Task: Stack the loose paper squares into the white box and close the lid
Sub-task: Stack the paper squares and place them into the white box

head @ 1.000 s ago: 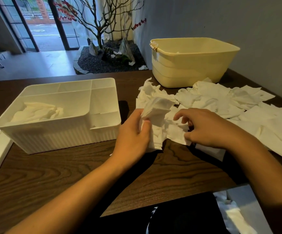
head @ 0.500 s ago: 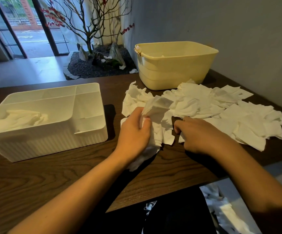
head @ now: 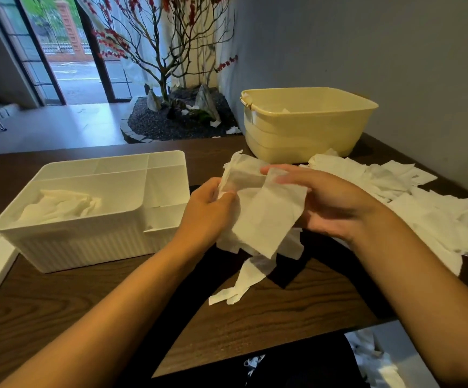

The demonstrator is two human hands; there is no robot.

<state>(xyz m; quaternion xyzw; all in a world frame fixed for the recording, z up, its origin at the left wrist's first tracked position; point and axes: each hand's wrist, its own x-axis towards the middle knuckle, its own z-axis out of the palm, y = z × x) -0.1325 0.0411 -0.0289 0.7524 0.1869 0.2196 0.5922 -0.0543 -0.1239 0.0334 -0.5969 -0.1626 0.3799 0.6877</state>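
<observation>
Now both hands point(head: 210, 211) – gripping paper squares point(head: 266, 219)

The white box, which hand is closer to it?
Left. The left hand holds paper squares just beside the white box; the right hand is farther away, past the paper.

I see a home-like room: wooden table point(head: 59, 309), indoor gravel bed point(head: 157, 127) with a bare tree point(head: 163, 57), glass doors point(head: 67, 51) to a street.
</observation>
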